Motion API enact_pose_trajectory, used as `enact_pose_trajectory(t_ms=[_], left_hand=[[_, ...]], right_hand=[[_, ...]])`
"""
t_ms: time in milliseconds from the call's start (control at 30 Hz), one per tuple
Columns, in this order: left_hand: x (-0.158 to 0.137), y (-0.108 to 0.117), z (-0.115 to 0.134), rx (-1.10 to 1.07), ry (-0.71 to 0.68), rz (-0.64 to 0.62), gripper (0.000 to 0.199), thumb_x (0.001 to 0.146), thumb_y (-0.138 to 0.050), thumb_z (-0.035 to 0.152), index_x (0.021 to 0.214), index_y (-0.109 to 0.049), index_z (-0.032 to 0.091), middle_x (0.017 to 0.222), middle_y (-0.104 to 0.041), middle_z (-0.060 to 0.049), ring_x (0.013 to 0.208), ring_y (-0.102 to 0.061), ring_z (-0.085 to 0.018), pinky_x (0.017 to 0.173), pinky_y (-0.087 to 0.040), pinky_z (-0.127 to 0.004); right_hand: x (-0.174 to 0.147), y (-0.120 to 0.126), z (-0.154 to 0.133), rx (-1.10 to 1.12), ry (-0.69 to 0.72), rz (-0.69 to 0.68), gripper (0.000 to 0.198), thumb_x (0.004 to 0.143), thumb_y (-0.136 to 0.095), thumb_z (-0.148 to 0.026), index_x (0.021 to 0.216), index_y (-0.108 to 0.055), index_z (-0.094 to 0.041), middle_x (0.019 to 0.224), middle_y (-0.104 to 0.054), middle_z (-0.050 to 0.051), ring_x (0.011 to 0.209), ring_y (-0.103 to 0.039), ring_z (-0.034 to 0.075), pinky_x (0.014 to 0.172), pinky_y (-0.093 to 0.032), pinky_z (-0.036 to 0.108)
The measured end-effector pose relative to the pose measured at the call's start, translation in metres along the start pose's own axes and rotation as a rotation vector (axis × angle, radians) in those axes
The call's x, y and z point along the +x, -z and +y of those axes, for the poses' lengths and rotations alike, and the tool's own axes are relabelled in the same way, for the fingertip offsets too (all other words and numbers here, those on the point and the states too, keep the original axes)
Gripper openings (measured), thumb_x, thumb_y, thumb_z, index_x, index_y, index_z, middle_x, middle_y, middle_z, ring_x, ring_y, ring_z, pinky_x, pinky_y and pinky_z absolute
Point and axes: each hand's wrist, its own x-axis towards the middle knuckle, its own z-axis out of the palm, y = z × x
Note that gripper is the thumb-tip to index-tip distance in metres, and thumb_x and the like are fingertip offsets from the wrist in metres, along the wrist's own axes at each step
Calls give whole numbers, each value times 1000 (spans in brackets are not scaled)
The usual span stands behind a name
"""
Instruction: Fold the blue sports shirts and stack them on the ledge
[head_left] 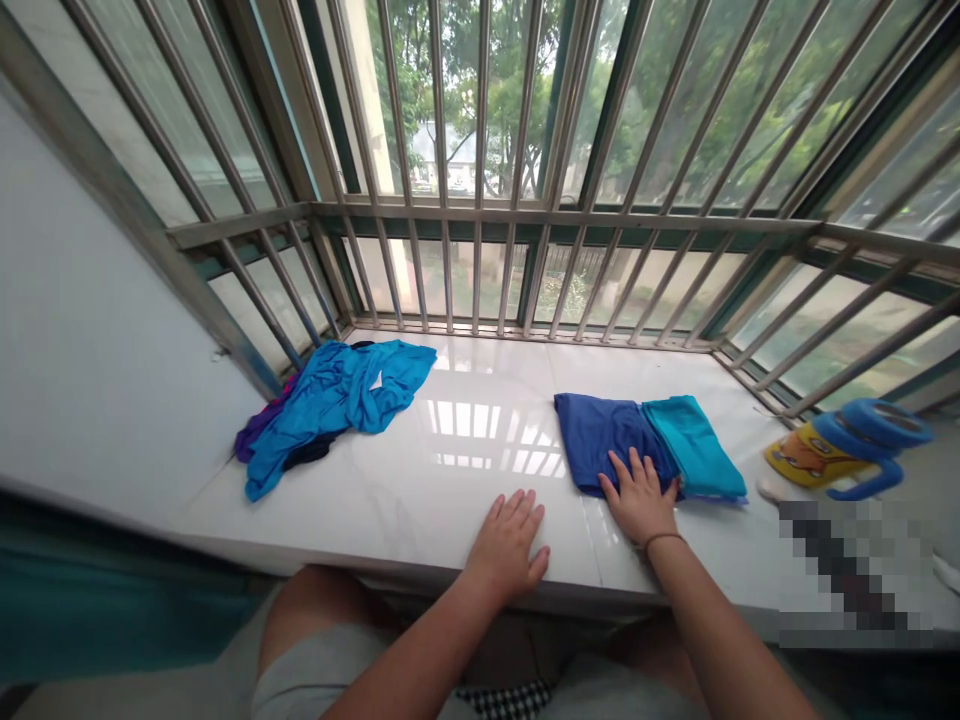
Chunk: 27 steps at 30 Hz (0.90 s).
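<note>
Flat on the white sill, my left hand [508, 548] rests with its fingers stretched out and holds nothing. My right hand [640, 500], a thin band at its wrist, lies with spread fingers on the lower edge of a folded dark blue cloth [604, 435]. Beside that cloth, touching it on the right, is a folded teal cloth [697, 450]. Over at the left, a crumpled heap holds a bright blue garment [341, 400] on top, with purple cloth [259, 430] and some dark fabric showing from under it.
A yellow and blue mug-like bottle [825, 450] with a handle stands at the right. In front of it, part of the view is blurred into blocks. Metal window bars [480, 215] close off the back and both sides of the glossy sill [480, 375].
</note>
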Motion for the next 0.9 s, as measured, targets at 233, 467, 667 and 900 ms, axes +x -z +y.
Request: enact_pose_trajectory(t_ms=[233, 467, 667, 900], left_hand=[[0, 4, 2, -21, 1, 3, 68, 108, -48, 58, 165, -50, 20, 177, -39, -12, 165, -34, -31, 137, -27, -55], [-1, 3, 1, 1, -11, 39, 64, 108, -49, 55, 161, -54, 19, 173, -46, -12, 163, -38, -29, 136, -29, -53], [0, 2, 3, 10, 5, 51, 61, 106, -54, 48, 159, -56, 18, 171, -48, -14, 162, -39, -30, 136, -31, -56], [-7, 18, -22, -313, 129, 106, 28, 97, -60, 22, 118, -78, 27, 145, -73, -6, 141, -64, -23, 127, -47, -44]], right_hand=[[-5, -2, -6, 13, -21, 11, 68, 111, -21, -55, 171, -43, -29, 182, -26, 11, 167, -21, 34, 129, -10, 74], [-68, -23, -28, 127, -66, 269, 78, 105, -27, -47, 160, -48, 3, 164, -48, 32, 149, -47, 43, 120, -38, 61], [-75, -18, -23, 165, -18, 340, 63, 103, -37, -39, 138, -67, 3, 145, -65, 31, 134, -61, 39, 115, -44, 50], [-74, -18, -20, 190, -1, 367, 55, 102, -43, -39, 132, -73, -4, 140, -69, 28, 129, -63, 38, 111, -47, 51]])
